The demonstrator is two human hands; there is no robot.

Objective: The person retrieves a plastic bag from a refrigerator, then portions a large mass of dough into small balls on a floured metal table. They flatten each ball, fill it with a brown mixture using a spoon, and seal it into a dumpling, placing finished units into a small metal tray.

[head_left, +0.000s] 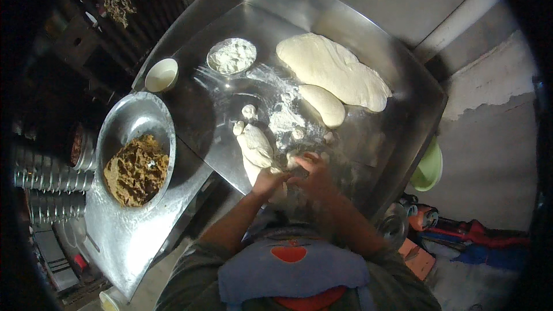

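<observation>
My left hand [270, 181] is at the lower end of a folded piece of dough [255, 147], its fingers against the dough. Close beside it on the right, my right hand [314, 176] has bent, spread fingers over small dough bits; whether it grips one cannot be told. Small lumps of dough [249, 111] lie around scattered flour [285, 116] on the metal worktop. Farther off rest a large slab of dough [337, 69] and a smaller oblong one [324, 104] touching it. A bowl of white flour [232, 56] stands at the back left.
At left, a large metal basin [171, 138] holds a brown, crumbly mass [137, 170]. Behind it is a pale bowl [161, 75]. The worktop's raised metal rim [371, 21] runs along the back and right. A green basin [427, 166] is beyond the right edge.
</observation>
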